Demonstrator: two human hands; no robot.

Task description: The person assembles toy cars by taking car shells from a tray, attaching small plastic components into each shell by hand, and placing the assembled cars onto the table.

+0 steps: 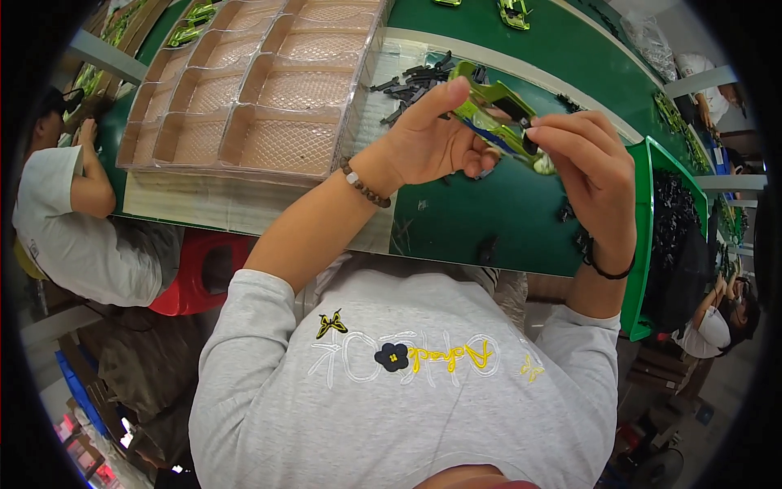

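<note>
Raised above the green tabletop, a lime-green toy car body rests tilted in my left hand. The thumb of that hand presses on one end of the car while the other fingers curl beneath it. My right hand comes in from the right, its thumb and fingers pinched at a small black part against the car's side. Whether that part is seated in the car or apart from it, I cannot tell. Behind my left hand lies a loose heap of black plastic parts.
A clear plastic tray with brown-looking compartments stands at left, a few green cars in its far corner. At right is a green bin of black parts. More cars lie on the far green surface. Co-workers sit on both sides.
</note>
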